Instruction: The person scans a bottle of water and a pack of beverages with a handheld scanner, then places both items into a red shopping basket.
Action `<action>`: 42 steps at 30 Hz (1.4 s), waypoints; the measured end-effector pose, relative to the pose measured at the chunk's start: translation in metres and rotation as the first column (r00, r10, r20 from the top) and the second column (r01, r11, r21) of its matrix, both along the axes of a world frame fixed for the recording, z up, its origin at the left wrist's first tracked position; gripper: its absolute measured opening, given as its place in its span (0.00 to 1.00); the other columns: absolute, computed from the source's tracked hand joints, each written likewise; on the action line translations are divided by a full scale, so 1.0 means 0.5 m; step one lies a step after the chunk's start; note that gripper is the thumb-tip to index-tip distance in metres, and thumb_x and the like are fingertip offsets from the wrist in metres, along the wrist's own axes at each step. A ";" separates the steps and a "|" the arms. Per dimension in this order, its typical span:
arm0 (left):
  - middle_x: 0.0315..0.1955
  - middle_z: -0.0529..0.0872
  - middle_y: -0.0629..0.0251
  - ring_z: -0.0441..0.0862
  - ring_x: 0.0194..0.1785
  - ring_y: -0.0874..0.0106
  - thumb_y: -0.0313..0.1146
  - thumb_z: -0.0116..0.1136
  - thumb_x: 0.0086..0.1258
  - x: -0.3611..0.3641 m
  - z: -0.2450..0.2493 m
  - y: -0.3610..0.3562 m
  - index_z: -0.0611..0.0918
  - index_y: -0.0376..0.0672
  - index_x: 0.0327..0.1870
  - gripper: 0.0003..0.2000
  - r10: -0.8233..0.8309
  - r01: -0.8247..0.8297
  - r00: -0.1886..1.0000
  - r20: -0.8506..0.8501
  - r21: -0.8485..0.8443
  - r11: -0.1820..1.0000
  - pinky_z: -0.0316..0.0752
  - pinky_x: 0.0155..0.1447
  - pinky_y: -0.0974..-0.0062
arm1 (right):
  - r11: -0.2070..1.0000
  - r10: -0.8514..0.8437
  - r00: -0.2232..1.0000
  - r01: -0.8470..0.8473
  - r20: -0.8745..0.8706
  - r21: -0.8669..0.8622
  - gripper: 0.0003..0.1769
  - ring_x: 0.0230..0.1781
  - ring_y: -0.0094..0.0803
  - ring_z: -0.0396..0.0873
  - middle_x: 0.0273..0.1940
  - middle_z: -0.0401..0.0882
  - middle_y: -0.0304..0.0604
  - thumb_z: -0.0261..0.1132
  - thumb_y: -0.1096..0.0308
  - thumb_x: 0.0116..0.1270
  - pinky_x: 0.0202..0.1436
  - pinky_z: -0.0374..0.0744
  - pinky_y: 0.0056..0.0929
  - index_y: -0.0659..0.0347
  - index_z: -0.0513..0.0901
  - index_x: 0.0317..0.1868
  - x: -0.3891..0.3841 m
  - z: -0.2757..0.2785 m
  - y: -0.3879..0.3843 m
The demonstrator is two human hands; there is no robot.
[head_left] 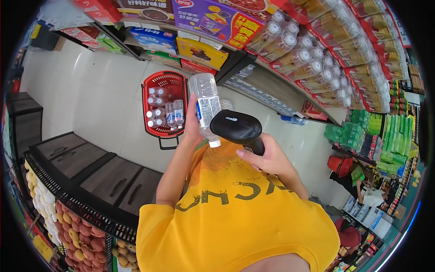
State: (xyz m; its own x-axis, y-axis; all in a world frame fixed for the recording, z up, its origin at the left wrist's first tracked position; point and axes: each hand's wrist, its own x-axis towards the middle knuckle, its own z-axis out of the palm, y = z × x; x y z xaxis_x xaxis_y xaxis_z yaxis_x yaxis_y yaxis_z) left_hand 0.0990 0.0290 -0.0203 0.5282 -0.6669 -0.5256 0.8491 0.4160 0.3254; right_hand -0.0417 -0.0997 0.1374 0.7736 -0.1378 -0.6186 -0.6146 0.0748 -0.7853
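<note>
My left hand [192, 123] grips a clear plastic water bottle [206, 106] with a white label, held cap-down over the floor. My right hand [268, 157] holds a black handheld barcode scanner [235, 128], its head right beside the bottle's label. A red shopping basket [154, 89] stands on the floor beyond the bottle, with several small water bottles [164, 113] in it. My yellow shirt [235, 213] fills the lower part of the view.
Store shelves [253, 77] on the right carry packs of bottled water [294, 50] and boxed snacks [201, 51]. Dark cabinets [99, 170] and a fruit display [68, 226] stand at the left. Another person [362, 190] crouches in the far right aisle. The floor is pale tile.
</note>
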 end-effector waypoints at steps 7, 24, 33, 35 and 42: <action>0.41 0.86 0.64 0.85 0.43 0.68 0.58 0.45 0.75 -0.055 -0.009 -0.104 0.78 0.45 0.55 0.25 -0.087 0.080 0.987 -0.136 -0.055 0.995 0.80 0.50 0.69 | 0.999 -0.013 1.000 0.012 0.024 0.031 0.20 0.40 0.22 0.72 0.40 0.79 0.37 0.69 0.69 0.64 0.47 0.73 0.24 0.67 0.78 0.54 -0.044 -0.021 -0.094; 0.35 0.84 0.63 0.84 0.37 0.62 0.69 0.46 0.68 -0.236 -0.285 -0.527 0.79 0.47 0.48 0.31 0.010 -0.011 0.962 -0.272 -0.002 1.000 0.81 0.46 0.56 | 0.983 -0.052 0.987 0.077 -0.149 0.165 0.14 0.12 0.19 0.69 0.19 0.71 0.32 0.68 0.70 0.65 0.16 0.66 0.21 0.66 0.76 0.46 -0.284 -0.152 -0.547; 0.52 0.78 0.60 0.76 0.54 0.59 0.69 0.43 0.68 -0.233 -0.605 -0.738 0.74 0.46 0.58 0.34 0.367 -0.380 0.766 -0.528 0.089 0.921 0.75 0.59 0.52 | 0.960 -0.176 0.918 0.240 -0.356 0.145 0.12 0.12 0.20 0.70 0.19 0.72 0.34 0.67 0.74 0.65 0.17 0.67 0.21 0.65 0.76 0.48 -0.353 -0.197 -0.632; 0.61 0.74 0.62 0.73 0.61 0.61 0.70 0.37 0.69 -0.196 -0.646 -0.775 0.72 0.48 0.64 0.36 0.408 -0.379 0.788 -0.462 0.159 0.912 0.72 0.63 0.50 | 0.947 -0.212 0.886 0.291 -0.411 0.139 0.13 0.12 0.21 0.70 0.19 0.73 0.34 0.67 0.74 0.65 0.17 0.68 0.22 0.65 0.76 0.49 -0.369 -0.208 -0.648; 0.64 0.75 0.62 0.73 0.66 0.57 0.64 0.32 0.70 -0.097 -0.772 -0.811 0.70 0.48 0.68 0.35 0.372 -0.405 0.905 -0.204 -0.154 0.901 0.69 0.68 0.53 | 0.922 -0.304 0.825 0.381 -0.477 0.071 0.14 0.11 0.23 0.70 0.18 0.73 0.35 0.67 0.74 0.65 0.17 0.68 0.24 0.64 0.77 0.49 -0.412 -0.267 -0.685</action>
